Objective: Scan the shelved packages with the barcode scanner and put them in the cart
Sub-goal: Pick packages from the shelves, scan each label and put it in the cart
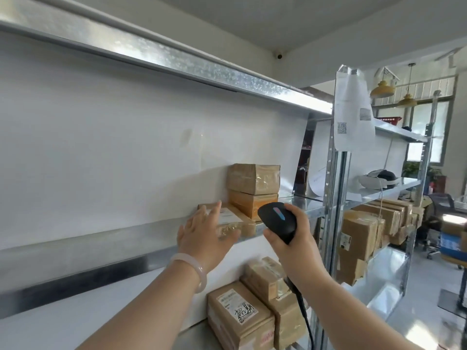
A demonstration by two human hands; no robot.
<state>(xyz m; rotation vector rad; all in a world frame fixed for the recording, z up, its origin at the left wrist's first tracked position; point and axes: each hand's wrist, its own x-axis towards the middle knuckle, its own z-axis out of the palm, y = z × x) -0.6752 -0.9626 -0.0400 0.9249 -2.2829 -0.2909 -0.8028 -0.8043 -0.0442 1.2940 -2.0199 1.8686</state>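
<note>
No legible text; package label (237,308) handwriting (black scrawl) unreadable.

A paper sheet (352,109) printed with QR codes is hung at right, with two yellow pendant lamps (382,90) suspended beyond — what appears to be a white headset (379,178) is laid below. A small camera (279,56) is fixed at the ceiling corner.

The left hand (202,233), its fingers (214,210) straight and spread, lies over the near end of a flat labelled cardboard package (236,222) at the shelf (303,204) edge. Just beside it, the right hand (293,239) grips a black barcode scanner (276,218). Two taped boxes (254,189) stand stacked behind.
</note>
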